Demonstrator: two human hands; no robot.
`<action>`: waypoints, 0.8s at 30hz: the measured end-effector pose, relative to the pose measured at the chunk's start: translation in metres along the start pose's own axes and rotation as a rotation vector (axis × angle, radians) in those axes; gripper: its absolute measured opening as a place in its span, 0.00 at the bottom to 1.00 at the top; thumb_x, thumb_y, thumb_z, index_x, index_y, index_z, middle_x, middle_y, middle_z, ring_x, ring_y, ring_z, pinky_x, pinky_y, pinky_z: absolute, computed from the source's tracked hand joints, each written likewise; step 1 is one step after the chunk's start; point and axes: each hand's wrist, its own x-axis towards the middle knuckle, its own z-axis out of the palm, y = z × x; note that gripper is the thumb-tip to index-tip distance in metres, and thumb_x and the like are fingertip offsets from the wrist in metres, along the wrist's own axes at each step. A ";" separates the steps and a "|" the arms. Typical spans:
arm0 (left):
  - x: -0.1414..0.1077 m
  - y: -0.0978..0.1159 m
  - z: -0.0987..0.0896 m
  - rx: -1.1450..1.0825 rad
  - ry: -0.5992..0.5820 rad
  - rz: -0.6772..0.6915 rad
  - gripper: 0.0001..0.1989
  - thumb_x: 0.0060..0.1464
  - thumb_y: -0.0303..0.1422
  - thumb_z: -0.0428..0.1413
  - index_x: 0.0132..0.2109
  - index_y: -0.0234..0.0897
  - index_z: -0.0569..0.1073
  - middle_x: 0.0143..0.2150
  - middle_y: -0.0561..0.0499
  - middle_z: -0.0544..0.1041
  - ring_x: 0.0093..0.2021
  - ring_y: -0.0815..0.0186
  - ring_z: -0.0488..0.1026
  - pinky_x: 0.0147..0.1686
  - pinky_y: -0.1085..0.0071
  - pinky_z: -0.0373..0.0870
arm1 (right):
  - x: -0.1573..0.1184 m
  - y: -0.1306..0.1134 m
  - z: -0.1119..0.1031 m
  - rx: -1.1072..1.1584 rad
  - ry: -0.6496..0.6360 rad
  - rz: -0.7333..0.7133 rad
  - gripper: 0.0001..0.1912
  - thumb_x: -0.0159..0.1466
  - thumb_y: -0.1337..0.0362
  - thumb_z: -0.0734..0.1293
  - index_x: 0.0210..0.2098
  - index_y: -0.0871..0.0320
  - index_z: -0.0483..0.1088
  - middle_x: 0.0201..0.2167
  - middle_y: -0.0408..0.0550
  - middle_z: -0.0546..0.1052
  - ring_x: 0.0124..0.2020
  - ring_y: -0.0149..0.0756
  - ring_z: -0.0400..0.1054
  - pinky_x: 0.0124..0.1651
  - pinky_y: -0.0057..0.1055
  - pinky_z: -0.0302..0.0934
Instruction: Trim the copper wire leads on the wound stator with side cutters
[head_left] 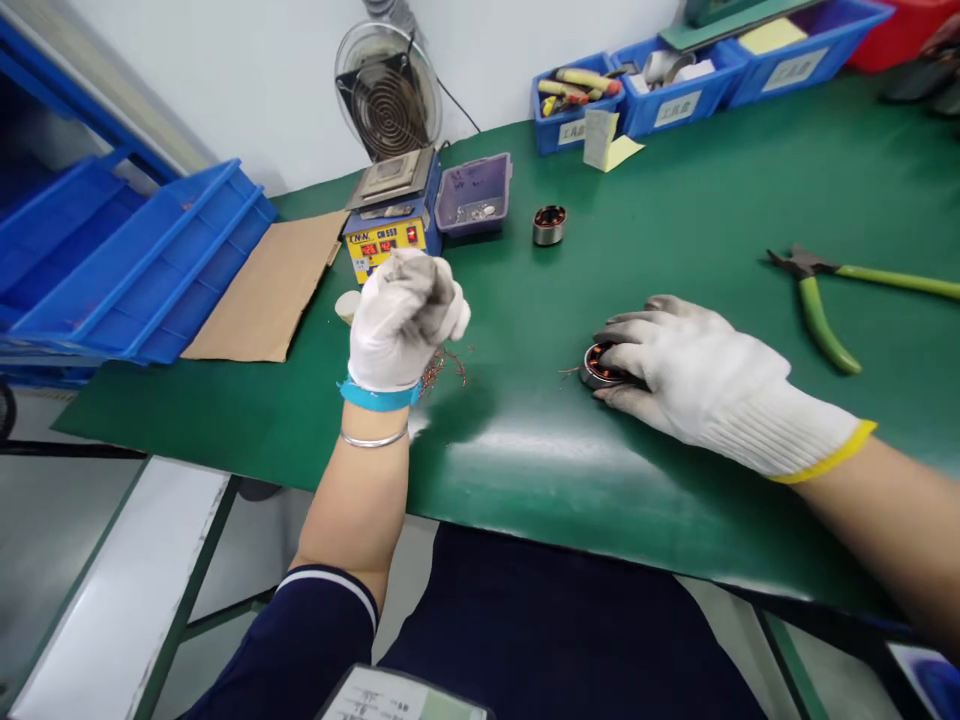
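The right hand (690,375), in a white glove with a yellow cuff, is grasping a metal-rimmed ring of copper windings (592,374), which is resting on the green table (555,490) under its fingertips. Thin wire ends (569,372) are poking out of the ring toward the left hand (409,315). That hand, gloved and wearing a blue wristband (380,396), is hovering above the table with its fingers curling into a fist; whether it is holding anything cannot be told. Just beside it, on the side facing the right hand, copper wire scraps (444,371) are lying in a tangle.

To the right of the right hand, green-handled cutters (822,325) are lying spread open. Beyond and between both hands, a second wound ring (549,228) is standing. Past the left hand, a yellow-fronted device (385,245) is showing red digits, with a purple box (472,198) standing beside it and a fan (387,105) standing behind. Left of that hand, a cardboard sheet (270,290) is lying next to blue bins (165,270).
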 end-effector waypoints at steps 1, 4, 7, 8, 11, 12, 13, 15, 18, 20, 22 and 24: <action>0.001 -0.002 0.003 0.016 0.003 -0.015 0.19 0.65 0.48 0.49 0.33 0.40 0.71 0.25 0.54 0.68 0.21 0.71 0.62 0.25 0.71 0.63 | 0.001 -0.001 0.001 0.015 -0.010 -0.011 0.17 0.66 0.53 0.62 0.37 0.54 0.81 0.49 0.56 0.81 0.48 0.56 0.73 0.62 0.60 0.59; -0.002 -0.017 0.031 0.195 -0.215 -0.200 0.17 0.65 0.46 0.51 0.35 0.38 0.71 0.34 0.50 0.75 0.31 0.65 0.72 0.32 0.68 0.69 | 0.003 -0.005 0.004 0.017 -0.028 -0.035 0.19 0.67 0.53 0.61 0.42 0.55 0.81 0.51 0.57 0.80 0.50 0.56 0.73 0.64 0.59 0.58; -0.009 -0.031 0.062 0.318 -0.279 -0.285 0.14 0.64 0.37 0.55 0.29 0.38 0.67 0.28 0.52 0.72 0.30 0.66 0.68 0.34 0.68 0.65 | 0.004 -0.007 0.006 -0.002 -0.007 -0.046 0.20 0.67 0.53 0.61 0.46 0.56 0.80 0.52 0.58 0.80 0.51 0.56 0.73 0.64 0.59 0.59; -0.011 -0.034 0.068 0.306 -0.295 -0.311 0.15 0.64 0.35 0.54 0.28 0.38 0.66 0.25 0.53 0.71 0.28 0.67 0.67 0.33 0.68 0.64 | 0.004 -0.007 0.006 0.002 -0.005 -0.051 0.20 0.67 0.53 0.61 0.45 0.56 0.80 0.52 0.57 0.80 0.52 0.56 0.73 0.63 0.58 0.59; -0.013 -0.037 0.073 0.225 -0.370 -0.400 0.18 0.66 0.35 0.52 0.26 0.38 0.65 0.22 0.56 0.69 0.25 0.69 0.65 0.29 0.70 0.61 | 0.004 -0.006 0.005 0.025 -0.014 -0.066 0.18 0.66 0.54 0.61 0.40 0.55 0.80 0.51 0.56 0.80 0.50 0.55 0.73 0.62 0.57 0.61; -0.013 -0.037 0.073 0.198 -0.384 -0.414 0.18 0.65 0.36 0.52 0.25 0.38 0.65 0.21 0.56 0.69 0.24 0.70 0.65 0.28 0.71 0.60 | 0.004 -0.005 0.004 0.032 -0.014 -0.062 0.18 0.66 0.54 0.61 0.39 0.54 0.80 0.51 0.55 0.81 0.49 0.55 0.73 0.62 0.57 0.61; -0.012 -0.036 0.071 0.174 -0.398 -0.416 0.19 0.65 0.37 0.52 0.25 0.38 0.64 0.20 0.56 0.68 0.23 0.70 0.64 0.27 0.71 0.60 | 0.004 -0.005 0.004 0.040 -0.014 -0.057 0.18 0.66 0.54 0.61 0.39 0.55 0.80 0.51 0.56 0.81 0.49 0.55 0.73 0.62 0.57 0.61; -0.012 -0.032 0.065 0.118 -0.442 -0.426 0.19 0.64 0.37 0.53 0.24 0.38 0.64 0.19 0.57 0.67 0.22 0.72 0.63 0.25 0.72 0.59 | 0.006 -0.006 0.003 0.064 -0.017 -0.045 0.17 0.65 0.54 0.62 0.39 0.55 0.81 0.50 0.56 0.81 0.49 0.56 0.73 0.62 0.57 0.61; -0.013 -0.018 0.045 0.017 -0.580 -0.484 0.17 0.56 0.38 0.60 0.23 0.37 0.67 0.20 0.56 0.67 0.18 0.73 0.62 0.20 0.73 0.56 | 0.008 -0.008 0.004 0.099 -0.035 -0.015 0.16 0.64 0.54 0.64 0.40 0.54 0.81 0.51 0.54 0.81 0.48 0.55 0.74 0.63 0.57 0.60; -0.014 -0.007 0.026 -0.074 -0.640 -0.464 0.18 0.51 0.39 0.64 0.22 0.37 0.67 0.19 0.55 0.68 0.16 0.73 0.61 0.17 0.73 0.54 | 0.010 -0.010 0.005 0.109 -0.047 0.007 0.14 0.63 0.54 0.65 0.39 0.52 0.81 0.50 0.51 0.81 0.47 0.53 0.74 0.64 0.56 0.59; -0.014 0.001 0.008 -0.202 -0.495 -0.358 0.25 0.51 0.47 0.63 0.20 0.40 0.60 0.16 0.58 0.60 0.14 0.74 0.56 0.16 0.73 0.52 | 0.013 -0.013 0.006 0.121 -0.059 0.002 0.12 0.63 0.56 0.65 0.37 0.51 0.80 0.47 0.50 0.81 0.45 0.50 0.74 0.65 0.56 0.57; -0.009 0.000 -0.002 -0.300 -0.228 -0.240 0.28 0.52 0.53 0.61 0.22 0.40 0.58 0.15 0.60 0.55 0.14 0.74 0.53 0.15 0.74 0.53 | 0.014 -0.015 0.006 0.131 -0.057 -0.012 0.11 0.63 0.58 0.65 0.36 0.51 0.80 0.45 0.49 0.81 0.44 0.49 0.74 0.66 0.56 0.56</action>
